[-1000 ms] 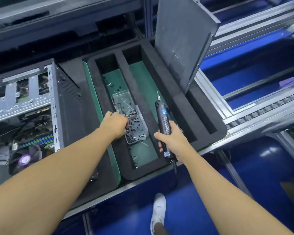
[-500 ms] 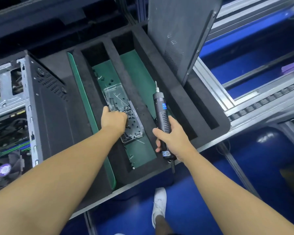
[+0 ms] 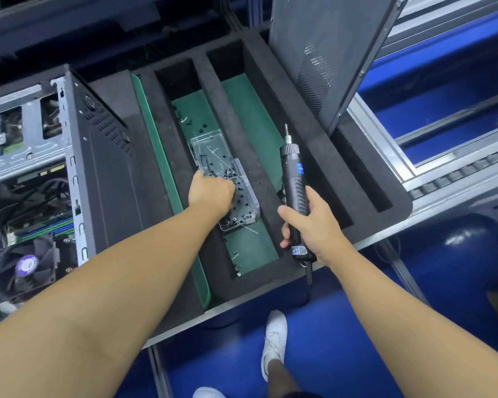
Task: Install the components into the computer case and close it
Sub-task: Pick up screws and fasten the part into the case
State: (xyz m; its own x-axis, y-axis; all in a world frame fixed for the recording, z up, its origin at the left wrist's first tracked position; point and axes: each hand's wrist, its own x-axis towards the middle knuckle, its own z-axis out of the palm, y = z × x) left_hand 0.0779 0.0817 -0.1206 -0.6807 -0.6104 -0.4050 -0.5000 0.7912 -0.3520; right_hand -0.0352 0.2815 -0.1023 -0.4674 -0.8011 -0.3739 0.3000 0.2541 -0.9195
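Note:
The open computer case lies at the left, with its fan and cables showing inside. A clear plastic screw box with small black screws sits in a green-floored slot of the black foam tray. My left hand reaches into that box with curled fingers; what they pinch is hidden. My right hand grips a black electric screwdriver, bit pointing away from me. The case's dark side panel stands upright in a slot at the tray's far right.
Loose screws and cable ties lie on the green floor near the box. An aluminium conveyor frame runs at the right over blue flooring. The person's white shoe shows below the bench edge.
The view has shifted slightly; my left hand has moved a little within the screw box. My right hand keeps hold of the screwdriver in about the same spot.

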